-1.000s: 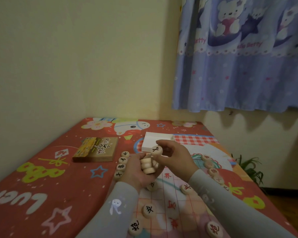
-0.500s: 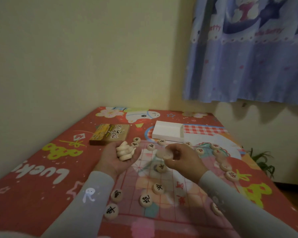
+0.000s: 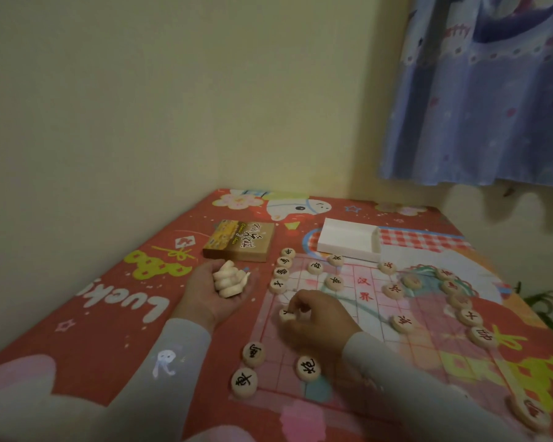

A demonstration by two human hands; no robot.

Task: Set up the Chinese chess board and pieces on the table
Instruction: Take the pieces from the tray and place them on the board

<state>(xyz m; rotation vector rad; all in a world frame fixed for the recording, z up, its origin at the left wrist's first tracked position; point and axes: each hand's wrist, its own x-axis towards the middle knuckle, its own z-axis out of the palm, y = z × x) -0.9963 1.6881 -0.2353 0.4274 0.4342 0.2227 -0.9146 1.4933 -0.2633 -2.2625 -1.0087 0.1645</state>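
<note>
A see-through chess board (image 3: 374,317) with a red grid lies on the red cartoon tablecloth. Round wooden pieces with black characters line its left edge, such as one at the near corner (image 3: 244,381); pieces with red characters (image 3: 402,323) run down the right side. My left hand (image 3: 217,293) lies palm up left of the board and holds a stack of several pieces (image 3: 230,280) in its curled fingers. My right hand (image 3: 316,320) is down on the board's left part, pinching one black-character piece (image 3: 286,314) at the board surface.
A brown chess box (image 3: 239,240) sits behind my left hand. A white box tray (image 3: 348,240) stands at the board's far edge. The wall runs along the table's left and back. The table's right edge drops off beside a green plant (image 3: 546,311).
My right hand has gone from up beside the stack down to the board's left part with one piece. My left hand has moved left, off the board. The camera tilted down.
</note>
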